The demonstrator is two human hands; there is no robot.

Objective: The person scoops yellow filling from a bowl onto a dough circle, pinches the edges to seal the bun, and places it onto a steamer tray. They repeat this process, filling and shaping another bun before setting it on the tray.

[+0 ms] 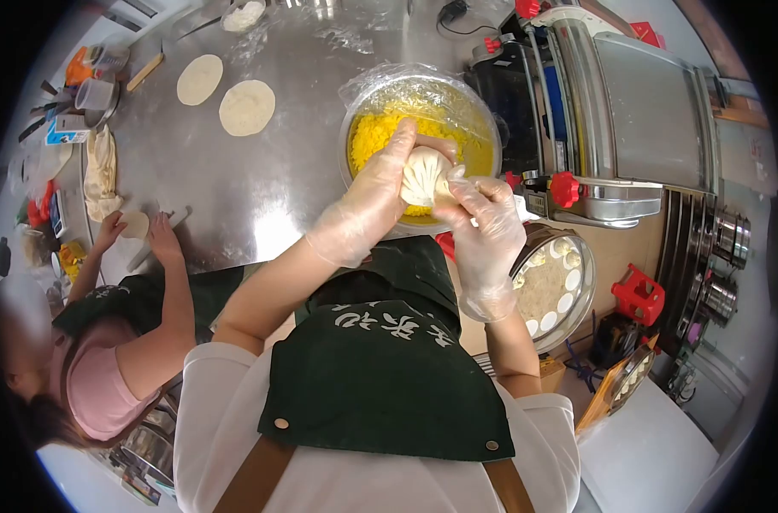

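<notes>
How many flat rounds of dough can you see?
3: one flat round and another on the metal table, and a third between the co-worker's hands. Others may be hidden.

Both arms reach forward and inward, the left hand cupped, the right hand close beside it with fingertips pinched.

Bright, even light washed over everything, and there, glare flared white off the steel worktop! Fisheye distortion bowed the edges into black corners; the co-worker's head was blurred, the centre crisp.
</notes>
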